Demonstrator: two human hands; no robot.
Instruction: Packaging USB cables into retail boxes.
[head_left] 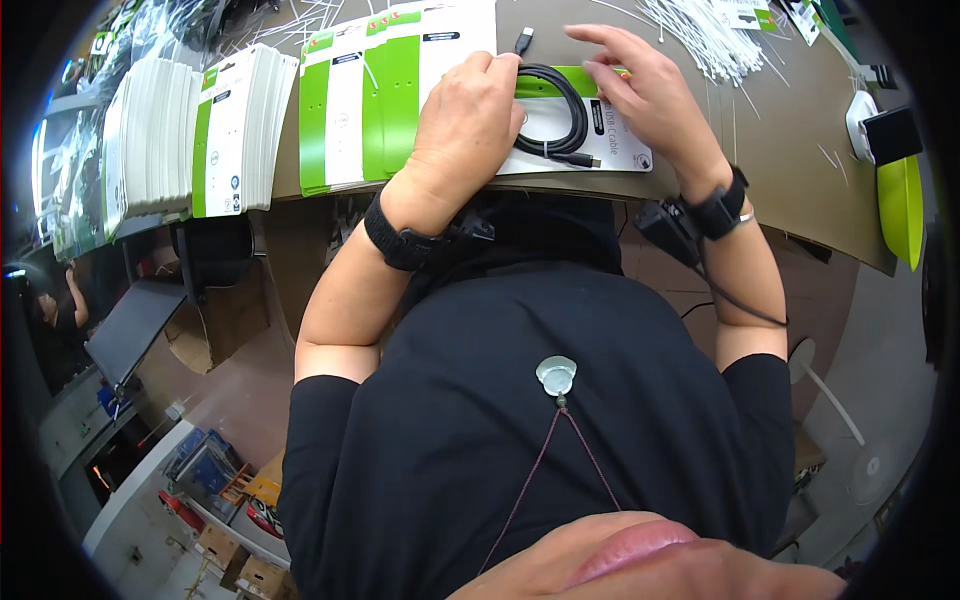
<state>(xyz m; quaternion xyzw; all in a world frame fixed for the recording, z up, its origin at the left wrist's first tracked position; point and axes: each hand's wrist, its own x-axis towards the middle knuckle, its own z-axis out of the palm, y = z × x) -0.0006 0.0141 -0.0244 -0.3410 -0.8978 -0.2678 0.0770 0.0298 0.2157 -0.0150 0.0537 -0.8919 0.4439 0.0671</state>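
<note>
A coiled black USB cable lies on a white and green backing card near the table's front edge. One connector points away from me, the other rests on the card's near part. A white tie crosses the coil at its near side. My left hand is closed over the coil's left side, its fingertips partly hidden. Over the card's far right part is my right hand, thumb and forefinger apart, with nothing visible between them.
Fanned green and white cards lie left of my left hand. Further left stand two card stacks beside clear plastic bags. White cable ties are heaped at the far right. A lime-green bowl sits at the right edge.
</note>
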